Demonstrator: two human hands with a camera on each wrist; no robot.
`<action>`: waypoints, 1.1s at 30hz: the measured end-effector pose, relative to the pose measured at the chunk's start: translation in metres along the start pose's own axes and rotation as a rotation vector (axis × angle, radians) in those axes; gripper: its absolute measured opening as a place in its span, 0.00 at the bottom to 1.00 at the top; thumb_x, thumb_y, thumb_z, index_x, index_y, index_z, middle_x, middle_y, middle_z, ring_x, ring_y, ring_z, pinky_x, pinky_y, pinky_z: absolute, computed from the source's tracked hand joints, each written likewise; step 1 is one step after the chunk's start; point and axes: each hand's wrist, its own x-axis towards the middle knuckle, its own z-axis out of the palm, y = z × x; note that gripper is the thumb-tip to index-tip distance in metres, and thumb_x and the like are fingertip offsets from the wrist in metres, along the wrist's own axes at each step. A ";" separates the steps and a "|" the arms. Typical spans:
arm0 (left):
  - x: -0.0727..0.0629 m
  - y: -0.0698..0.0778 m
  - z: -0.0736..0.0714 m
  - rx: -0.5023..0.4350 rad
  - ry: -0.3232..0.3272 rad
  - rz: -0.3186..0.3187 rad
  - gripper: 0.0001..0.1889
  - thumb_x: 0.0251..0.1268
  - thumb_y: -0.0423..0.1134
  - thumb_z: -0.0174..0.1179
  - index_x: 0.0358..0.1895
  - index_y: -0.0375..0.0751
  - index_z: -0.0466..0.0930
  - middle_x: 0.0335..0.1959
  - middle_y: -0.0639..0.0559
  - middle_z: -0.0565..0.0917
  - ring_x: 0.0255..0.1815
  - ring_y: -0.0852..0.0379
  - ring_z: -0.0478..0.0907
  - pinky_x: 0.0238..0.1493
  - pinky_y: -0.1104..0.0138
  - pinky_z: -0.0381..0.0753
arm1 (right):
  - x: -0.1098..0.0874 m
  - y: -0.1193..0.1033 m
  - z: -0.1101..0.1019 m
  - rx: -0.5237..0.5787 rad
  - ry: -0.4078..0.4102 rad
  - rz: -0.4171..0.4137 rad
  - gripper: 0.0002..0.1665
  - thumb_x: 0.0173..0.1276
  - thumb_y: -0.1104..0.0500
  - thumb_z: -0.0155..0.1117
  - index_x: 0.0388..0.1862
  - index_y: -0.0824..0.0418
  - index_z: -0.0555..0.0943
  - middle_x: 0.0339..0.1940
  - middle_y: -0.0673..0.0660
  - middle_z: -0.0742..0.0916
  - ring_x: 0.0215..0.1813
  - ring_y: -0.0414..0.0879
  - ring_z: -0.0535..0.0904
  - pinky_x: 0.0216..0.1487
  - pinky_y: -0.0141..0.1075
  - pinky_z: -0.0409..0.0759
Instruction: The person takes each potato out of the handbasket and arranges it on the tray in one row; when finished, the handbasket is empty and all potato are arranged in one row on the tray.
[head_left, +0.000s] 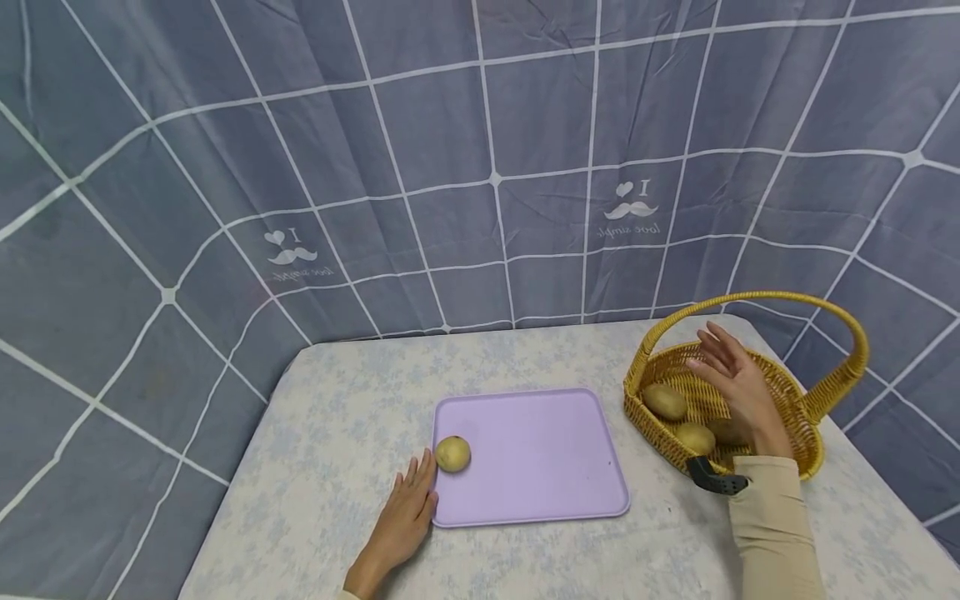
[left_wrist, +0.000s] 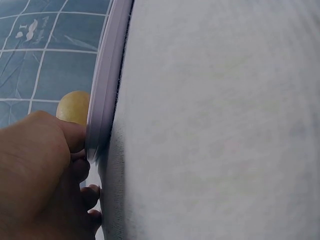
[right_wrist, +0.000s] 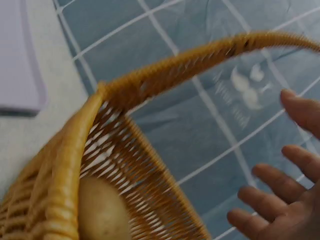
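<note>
Fingers [right_wrist: 277, 182] of the right hand [head_left: 742, 390] spread above the wicker basket [head_left: 652, 430].

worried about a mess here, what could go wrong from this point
The round potato sits close to the left edge of the tray, so a bump might roll it over the low rim. The left hand is right at that edge and could jolt the tray. The right hand is near the tall handle of the basket, so it may knock it and shift the basket.
</note>
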 end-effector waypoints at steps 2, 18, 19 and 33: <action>0.000 0.000 0.000 -0.003 0.000 -0.001 0.27 0.77 0.38 0.42 0.74 0.33 0.51 0.77 0.44 0.48 0.77 0.41 0.41 0.74 0.43 0.37 | 0.007 0.009 -0.003 -0.083 -0.008 0.058 0.42 0.73 0.59 0.57 0.79 0.50 0.48 0.78 0.60 0.56 0.77 0.56 0.50 0.65 0.22 0.65; 0.002 -0.001 0.000 0.008 0.003 0.004 0.27 0.78 0.39 0.41 0.74 0.34 0.50 0.77 0.45 0.47 0.78 0.42 0.41 0.74 0.44 0.36 | 0.022 0.050 0.005 -0.330 -0.189 0.271 0.42 0.71 0.58 0.59 0.73 0.77 0.50 0.71 0.79 0.57 0.71 0.74 0.51 0.68 0.63 0.57; 0.002 -0.001 0.000 0.008 0.005 0.004 0.27 0.78 0.39 0.41 0.74 0.34 0.50 0.77 0.45 0.47 0.77 0.42 0.41 0.74 0.44 0.36 | 0.022 0.051 0.005 -0.342 -0.200 0.273 0.42 0.71 0.58 0.58 0.72 0.77 0.51 0.71 0.79 0.58 0.71 0.74 0.53 0.67 0.62 0.59; -0.001 0.000 0.001 -0.004 0.002 0.003 0.27 0.77 0.38 0.42 0.74 0.33 0.50 0.77 0.45 0.47 0.77 0.41 0.40 0.74 0.43 0.36 | 0.016 0.059 0.005 -0.323 -0.274 0.310 0.37 0.70 0.61 0.58 0.69 0.81 0.57 0.63 0.81 0.69 0.56 0.58 0.75 0.44 0.30 0.78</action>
